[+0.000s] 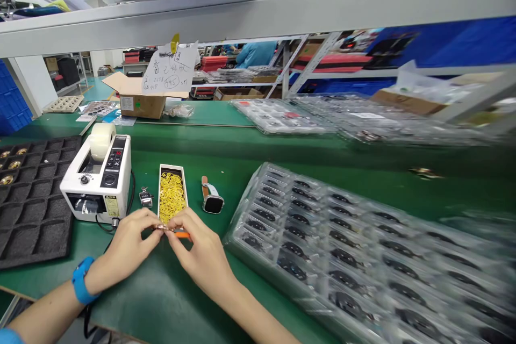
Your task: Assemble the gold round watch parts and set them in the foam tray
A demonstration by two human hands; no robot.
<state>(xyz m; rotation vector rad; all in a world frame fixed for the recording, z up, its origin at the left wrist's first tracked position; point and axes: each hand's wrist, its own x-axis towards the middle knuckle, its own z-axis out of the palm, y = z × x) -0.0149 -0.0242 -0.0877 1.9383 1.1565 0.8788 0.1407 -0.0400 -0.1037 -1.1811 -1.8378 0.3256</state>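
Note:
My left hand and my right hand meet at their fingertips over the green bench mat. Both pinch a small coppery metal item, and an orange piece sticks out beneath my right fingers. Just beyond my hands stands an open white box of yellow rubber bands. A smartwatch with a tan strap lies past my right fingers, and a small metal tally counter lies past my left fingers. A blue band circles my left wrist.
An automatic tape dispenser stands left of my hands, beside a black foam tray holding round gold parts. Stacked clear trays of dark watch parts fill the right. A cardboard box and a co-worker's blue sleeve lie beyond the shelf.

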